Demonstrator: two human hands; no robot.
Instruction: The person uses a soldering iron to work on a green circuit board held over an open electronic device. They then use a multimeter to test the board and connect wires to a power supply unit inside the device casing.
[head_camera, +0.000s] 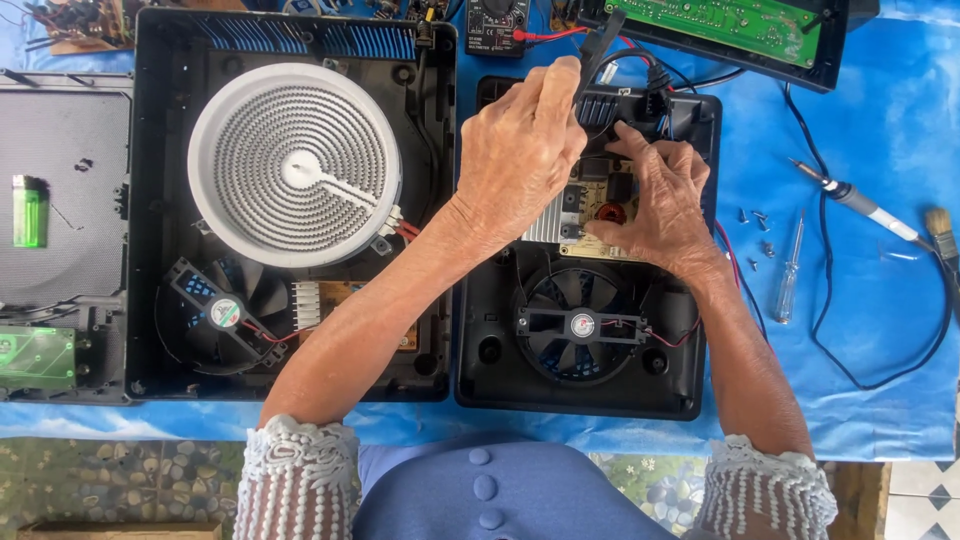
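We see both cookers already opened on the blue worktop (880, 150). In the right cooker housing (585, 330), near the far edge, our left hand (520, 150) grips a black probe (598, 50) while our right hand (665, 195) pinches the circuit board (580, 210); reassembly looks undone.

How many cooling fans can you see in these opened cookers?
2. One fan sits at the lower left of the left casing, below the coil. The other fan sits in the right casing. More could be hidden.

Black probe (598, 50) (blue cloth (880, 330))
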